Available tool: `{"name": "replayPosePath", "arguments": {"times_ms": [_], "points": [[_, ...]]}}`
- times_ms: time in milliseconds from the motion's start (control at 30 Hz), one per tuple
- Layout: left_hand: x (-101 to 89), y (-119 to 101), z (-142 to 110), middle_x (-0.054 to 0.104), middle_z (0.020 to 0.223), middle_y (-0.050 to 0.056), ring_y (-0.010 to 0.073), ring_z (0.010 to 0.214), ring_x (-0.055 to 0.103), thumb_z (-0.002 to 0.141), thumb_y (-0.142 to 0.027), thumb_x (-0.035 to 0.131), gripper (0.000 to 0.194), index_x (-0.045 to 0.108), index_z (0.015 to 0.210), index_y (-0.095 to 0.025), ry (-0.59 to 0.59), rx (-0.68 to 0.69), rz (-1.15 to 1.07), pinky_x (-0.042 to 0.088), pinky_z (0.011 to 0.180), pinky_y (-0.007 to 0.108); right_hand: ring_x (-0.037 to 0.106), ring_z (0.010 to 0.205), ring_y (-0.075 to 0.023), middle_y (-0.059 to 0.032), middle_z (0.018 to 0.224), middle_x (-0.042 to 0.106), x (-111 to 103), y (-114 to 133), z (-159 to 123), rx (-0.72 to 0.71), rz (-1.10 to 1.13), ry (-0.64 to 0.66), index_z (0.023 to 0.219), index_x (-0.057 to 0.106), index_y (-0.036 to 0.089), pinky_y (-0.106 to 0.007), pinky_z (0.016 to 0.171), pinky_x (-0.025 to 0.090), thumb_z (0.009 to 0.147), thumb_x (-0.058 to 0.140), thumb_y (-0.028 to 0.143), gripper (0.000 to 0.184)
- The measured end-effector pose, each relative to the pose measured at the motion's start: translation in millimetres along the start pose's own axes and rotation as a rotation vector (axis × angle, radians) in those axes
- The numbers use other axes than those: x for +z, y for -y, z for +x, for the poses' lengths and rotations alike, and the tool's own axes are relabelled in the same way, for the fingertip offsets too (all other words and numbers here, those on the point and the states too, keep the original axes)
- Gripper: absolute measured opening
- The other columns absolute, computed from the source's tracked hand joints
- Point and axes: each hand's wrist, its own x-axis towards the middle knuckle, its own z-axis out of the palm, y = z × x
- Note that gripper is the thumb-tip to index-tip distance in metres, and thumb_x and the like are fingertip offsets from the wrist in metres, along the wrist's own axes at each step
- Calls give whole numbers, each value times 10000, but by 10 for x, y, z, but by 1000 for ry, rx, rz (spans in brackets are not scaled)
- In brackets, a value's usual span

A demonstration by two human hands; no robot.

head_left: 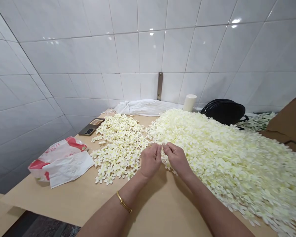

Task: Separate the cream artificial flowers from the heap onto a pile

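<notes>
My left hand (151,159) and my right hand (177,160) meet fingertip to fingertip above the table's middle. Both are closed in a pinch; whatever lies between the fingers is too small and hidden to make out. Left of them spreads a smaller pile of cream artificial flowers (120,144), with yellowish centres showing. On the right a much larger heap of pale petal-like flower pieces (227,158) reaches to the table's right side. A gold bangle (123,201) circles my left wrist.
A red and white tissue pack (59,154) lies at the left, a phone (91,126) behind it. Along the tiled wall are white cloth (145,107), a white cylinder (189,102) and a black bag (224,111). Brown cardboard (289,121) leans at the right.
</notes>
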Motion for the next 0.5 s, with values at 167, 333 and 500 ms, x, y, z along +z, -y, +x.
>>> {"name": "replayPosePath", "arguments": {"times_ms": [167,333,500], "points": [[-4,-37,-16,370,510,-27,101,474,355,828,-247,339,287,348,545,-199,-31,-18,-125,273,507,237,305,450,-91,51,458,326,23,-21,-19,-112,-148,-92,517,306,202,-238,464,246,792,414,464,395],[35,-24,-13,382,517,-28,107,508,381,836,-279,364,305,388,546,-190,-5,-141,-293,296,516,234,411,496,-93,39,514,439,-7,-109,1,50,279,20,602,432,187,-227,512,345,778,458,491,352],[18,-22,-13,474,570,-4,111,552,437,840,-259,377,284,489,594,-171,9,-87,-307,329,552,239,406,522,-88,49,557,436,-29,-110,18,-7,257,77,674,463,183,-222,525,345,738,549,404,246]]}}
